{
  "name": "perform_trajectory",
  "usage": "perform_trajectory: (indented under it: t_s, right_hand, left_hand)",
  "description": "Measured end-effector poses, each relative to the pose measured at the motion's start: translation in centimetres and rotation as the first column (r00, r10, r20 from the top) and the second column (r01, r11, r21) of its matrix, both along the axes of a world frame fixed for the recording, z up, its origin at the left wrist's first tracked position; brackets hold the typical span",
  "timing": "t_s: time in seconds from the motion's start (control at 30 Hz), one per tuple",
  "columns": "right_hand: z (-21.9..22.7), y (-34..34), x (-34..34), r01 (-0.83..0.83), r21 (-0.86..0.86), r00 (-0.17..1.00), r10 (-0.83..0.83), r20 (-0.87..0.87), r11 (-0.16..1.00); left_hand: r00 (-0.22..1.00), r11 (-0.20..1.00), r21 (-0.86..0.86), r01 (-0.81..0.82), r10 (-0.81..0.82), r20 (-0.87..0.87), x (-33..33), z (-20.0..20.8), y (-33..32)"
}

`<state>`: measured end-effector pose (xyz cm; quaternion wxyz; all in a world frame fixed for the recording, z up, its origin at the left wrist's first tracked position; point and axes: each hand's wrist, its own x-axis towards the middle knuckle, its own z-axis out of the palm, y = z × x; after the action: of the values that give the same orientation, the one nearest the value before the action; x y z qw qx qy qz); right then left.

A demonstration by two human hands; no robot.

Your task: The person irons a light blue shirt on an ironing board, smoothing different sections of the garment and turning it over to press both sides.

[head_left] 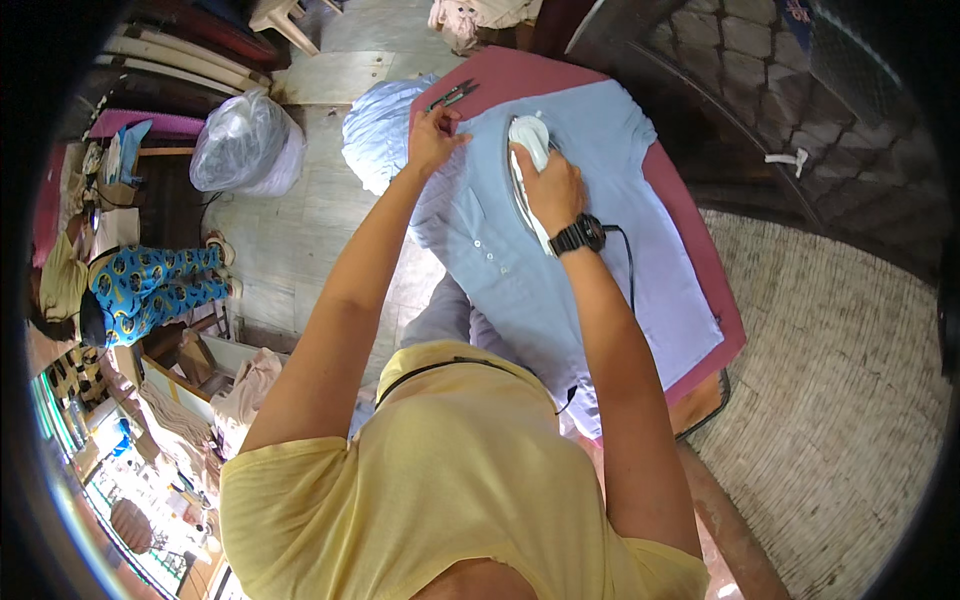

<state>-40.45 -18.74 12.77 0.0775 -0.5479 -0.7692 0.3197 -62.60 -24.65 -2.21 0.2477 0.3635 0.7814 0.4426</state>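
Note:
A light blue shirt (545, 285) with small buttons is spread over a maroon-covered ironing board (690, 200). My right hand (552, 190), wearing a black watch, is closed around the handle of a white iron (530, 135). The iron rests on the shirt, its dark cord trailing back along my forearm. My left hand (434, 140) is at the shirt's far left edge, thumb apart from the slightly bent fingers; its underside is hidden. Just beyond its fingertips lie dark thread snips (453, 95) on the maroon cover.
Bunched pale blue cloth (380, 130) hangs at the board's left side. On the floor farther left stands a clear plastic bag (247, 145) with contents. A person in patterned blue trousers (160, 290) is at the left. Dark metal grillwork (740, 90) borders the right.

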Motion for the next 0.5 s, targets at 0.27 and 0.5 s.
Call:
perform_trajectory:
  t_s: [0.27,0.5]
  right_hand:
    - [0.9,2.4,0.9,-0.139,0.044,0.988,0.136,0.067,0.989]
    - [2.2,4.0,18.4,-0.18,0.158,0.981,0.166,0.098,0.971]
  left_hand:
    - [1.0,0.999,0.03,0.012,-0.013,0.003,0.1,0.5,0.7]
    - [0.993,0.993,-0.024,0.113,-0.112,0.037,-0.9,0.3,1.3]
